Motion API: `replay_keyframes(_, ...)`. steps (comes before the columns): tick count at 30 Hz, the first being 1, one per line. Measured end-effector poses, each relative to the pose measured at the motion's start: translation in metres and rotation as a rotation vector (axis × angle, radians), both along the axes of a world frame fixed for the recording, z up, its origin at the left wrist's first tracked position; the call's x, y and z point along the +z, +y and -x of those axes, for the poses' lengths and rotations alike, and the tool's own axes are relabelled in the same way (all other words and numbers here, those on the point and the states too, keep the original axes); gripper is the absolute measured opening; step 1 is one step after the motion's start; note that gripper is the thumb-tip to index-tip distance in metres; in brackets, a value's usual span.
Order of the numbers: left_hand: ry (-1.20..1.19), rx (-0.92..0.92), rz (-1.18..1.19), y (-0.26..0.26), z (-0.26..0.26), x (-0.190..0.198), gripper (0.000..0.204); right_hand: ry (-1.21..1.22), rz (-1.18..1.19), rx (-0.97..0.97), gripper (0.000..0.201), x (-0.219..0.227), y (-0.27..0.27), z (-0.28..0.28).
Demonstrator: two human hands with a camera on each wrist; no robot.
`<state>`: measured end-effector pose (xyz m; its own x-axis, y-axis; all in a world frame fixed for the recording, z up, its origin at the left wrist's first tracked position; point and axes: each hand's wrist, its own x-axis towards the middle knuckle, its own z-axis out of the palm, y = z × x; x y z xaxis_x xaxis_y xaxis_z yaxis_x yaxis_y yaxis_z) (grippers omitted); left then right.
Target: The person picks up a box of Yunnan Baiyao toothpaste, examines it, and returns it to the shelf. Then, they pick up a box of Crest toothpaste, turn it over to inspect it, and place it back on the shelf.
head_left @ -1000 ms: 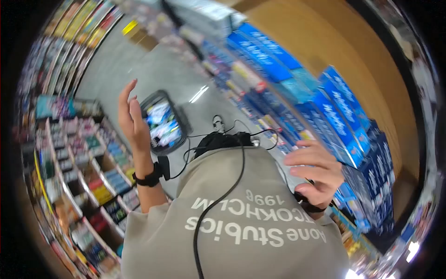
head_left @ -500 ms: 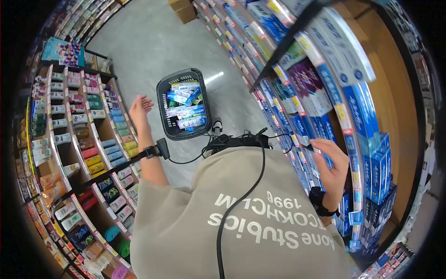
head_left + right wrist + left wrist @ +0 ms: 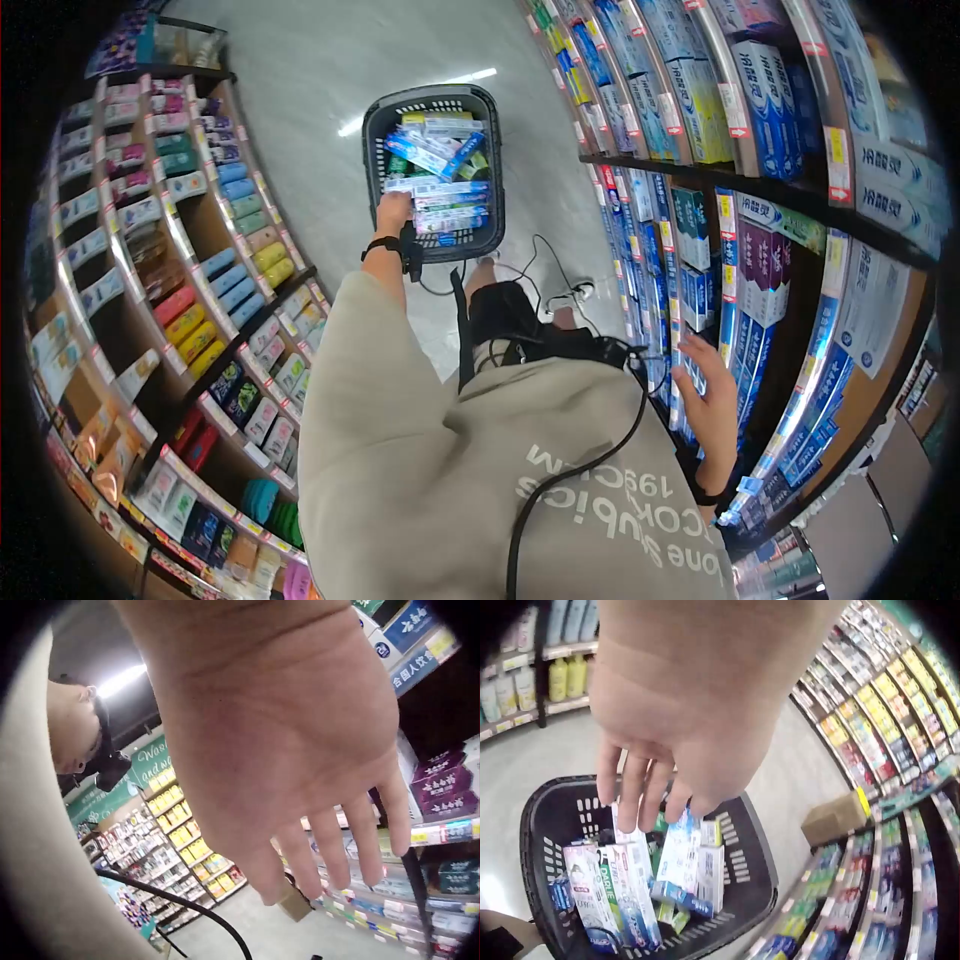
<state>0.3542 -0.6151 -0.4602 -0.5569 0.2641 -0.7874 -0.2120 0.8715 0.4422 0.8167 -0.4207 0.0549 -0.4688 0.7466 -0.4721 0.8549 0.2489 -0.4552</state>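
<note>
A dark shopping basket [image 3: 377,118] stands on the floor with several toothpaste boxes [image 3: 450,195] lying in it. Over its left side reaches my left hand [image 3: 393,212]. The left wrist view shows that hand [image 3: 682,727] with loose, slightly bent fingers hanging above the toothpaste boxes [image 3: 634,892], nothing in its grasp. My right hand [image 3: 710,400] hovers beside the shelf on the right. In the right wrist view its fingers [image 3: 328,851] are straight and spread, and the palm [image 3: 277,735] is bare.
Toothpaste boxes fill the right shelf [image 3: 760,185], with dark purple boxes [image 3: 446,784] among them. Bottles and packs stand on the left shelf [image 3: 185,330]. A cardboard box [image 3: 832,819] sits on the floor farther along. A black cable [image 3: 560,460] runs down the shirt.
My left hand has moved forward and down to the basket. The basket appears nearer the middle of the head view. The right hand stays beside the right shelf, fingers loose.
</note>
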Motion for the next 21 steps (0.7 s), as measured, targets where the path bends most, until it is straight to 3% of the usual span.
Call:
replay_keyframes(3,0.239,-0.283,0.053,0.034,-0.011,-0.003,0.041,-0.130,0.035,-0.052,0.031,-0.014,0.002,-0.007)
replay_keyframes(4,0.211,-0.324,0.021,0.038,-0.011,-0.016,0.041,-0.176,0.012,-0.035,0.029,-0.024,0.002,-0.015)
replay_keyframes(7,0.156,-0.344,-0.022,0.051,-0.015,-0.070,0.041,-0.274,0.189,-0.361,0.028,-0.056,-0.004,-0.042)
replay_keyframes(8,-0.021,-0.359,-0.029,0.062,-0.012,-0.070,0.043,-0.172,0.305,-0.585,0.027,-0.075,-0.008,-0.070)
replay_keyframes(11,0.140,-0.591,-0.109,0.073,-0.023,-0.127,0.044,-0.294,0.349,-0.869,0.025,-0.114,-0.038,-0.171)
replay_keyframes(13,0.049,-0.616,-0.021,0.091,-0.024,-0.126,0.047,-0.412,0.248,-0.611,0.025,-0.128,-0.092,-0.282)
replay_keyframes(15,0.052,-0.706,0.058,0.092,-0.029,-0.155,0.047,-0.493,0.302,-0.587,0.027,-0.107,-0.131,-0.291)
replay_keyframes(16,0.040,-0.771,0.075,0.092,-0.031,-0.178,0.049,-0.510,0.432,-0.923,0.030,-0.095,-0.147,-0.285)
replay_keyframes(17,0.009,-0.777,0.097,0.094,-0.035,-0.179,0.050,-0.513,0.560,-1.257,0.034,-0.081,-0.166,-0.274)
replay_keyframes(19,-0.034,-0.781,0.133,0.107,-0.039,-0.168,0.053,-0.442,0.574,-1.448,0.037,-0.058,-0.191,-0.250)
replay_keyframes(21,0.050,-0.802,0.194,0.103,-0.046,-0.180,0.059,-0.402,0.726,-1.520,0.035,-0.050,-0.231,-0.292)
